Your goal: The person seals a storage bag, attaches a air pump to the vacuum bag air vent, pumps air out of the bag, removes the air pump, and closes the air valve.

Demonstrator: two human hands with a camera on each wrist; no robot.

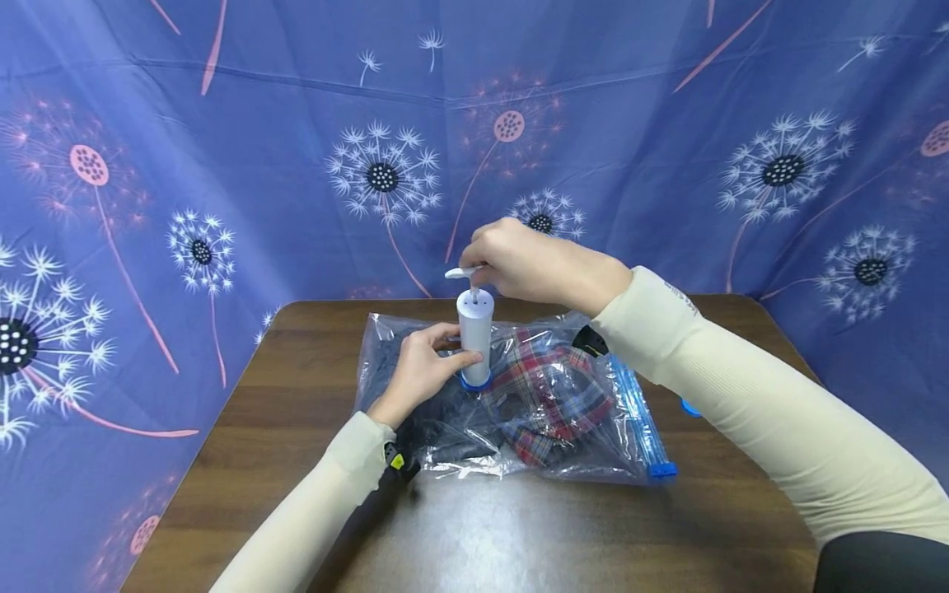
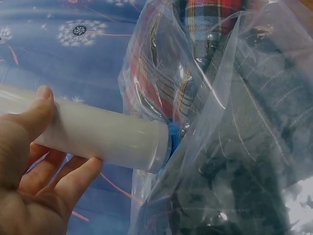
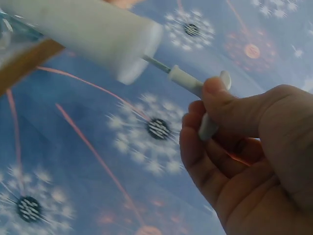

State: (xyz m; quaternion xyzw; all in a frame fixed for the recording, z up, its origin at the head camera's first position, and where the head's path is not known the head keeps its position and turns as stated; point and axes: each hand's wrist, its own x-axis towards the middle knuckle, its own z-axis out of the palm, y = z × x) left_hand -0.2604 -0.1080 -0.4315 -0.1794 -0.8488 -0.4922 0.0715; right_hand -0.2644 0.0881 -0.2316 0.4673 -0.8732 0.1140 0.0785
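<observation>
A white hand pump (image 1: 477,328) stands upright on the blue valve (image 1: 476,385) of a clear vacuum storage bag (image 1: 608,466). My left hand (image 1: 424,362) holds the pump's barrel (image 2: 112,134) from the left, thumb on one side and fingers on the other. Above it, my right hand (image 1: 519,259) grips the pump's white T-shaped handle (image 3: 209,125). A short stretch of metal rod (image 3: 157,63) shows between handle and barrel. Inside the bag lie a red and blue plaid garment (image 1: 549,387) and dark clothing (image 2: 244,147).
The bag lies flat on a brown wooden table (image 1: 245,428). Along its right end run a blue zip strip (image 1: 639,412) and a blue slider (image 1: 662,469). A small blue object (image 1: 690,408) sits right of it, partly behind the right sleeve. A patterned blue curtain (image 1: 289,165) hangs behind.
</observation>
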